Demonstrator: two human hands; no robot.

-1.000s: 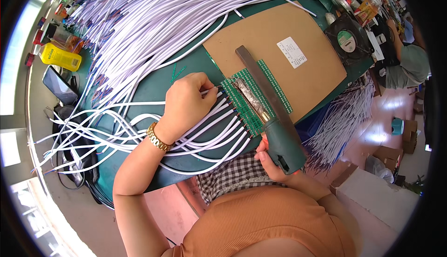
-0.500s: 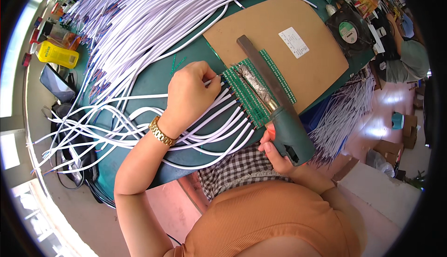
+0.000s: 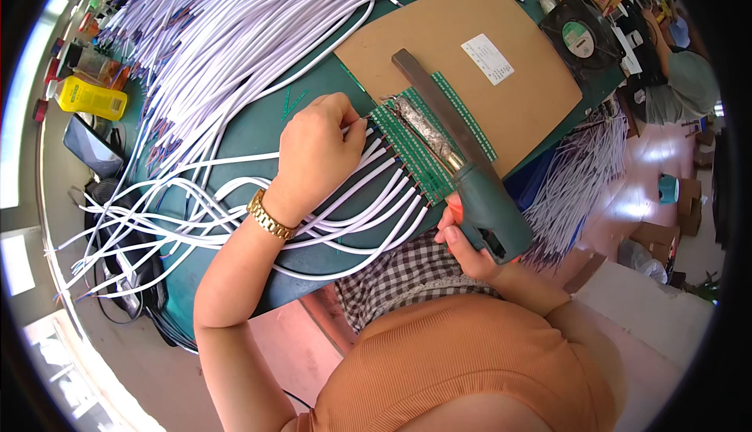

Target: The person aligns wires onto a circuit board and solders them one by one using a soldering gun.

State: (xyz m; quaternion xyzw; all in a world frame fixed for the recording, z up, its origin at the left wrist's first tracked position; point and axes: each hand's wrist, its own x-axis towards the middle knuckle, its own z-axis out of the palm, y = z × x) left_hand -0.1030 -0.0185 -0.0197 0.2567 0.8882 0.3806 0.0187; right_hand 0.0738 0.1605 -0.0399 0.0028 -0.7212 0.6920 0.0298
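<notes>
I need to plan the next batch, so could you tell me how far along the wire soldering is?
Done: a row of white wires already lies against the green circuit strips. In hand: the left hand positions a wire; the right hand holds the soldering iron. Left: a big pile of wires.

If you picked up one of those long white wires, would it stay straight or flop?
The white wires would probably flop: they lie in loose curves across the green table. They look thin, so likely light. Round, they might roll a little.

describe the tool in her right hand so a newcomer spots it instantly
Start at the brown board on the green table mat. At its near edge the right hand holds a dark green soldering tool over green circuit strips; only it has a long flat blade.
</notes>
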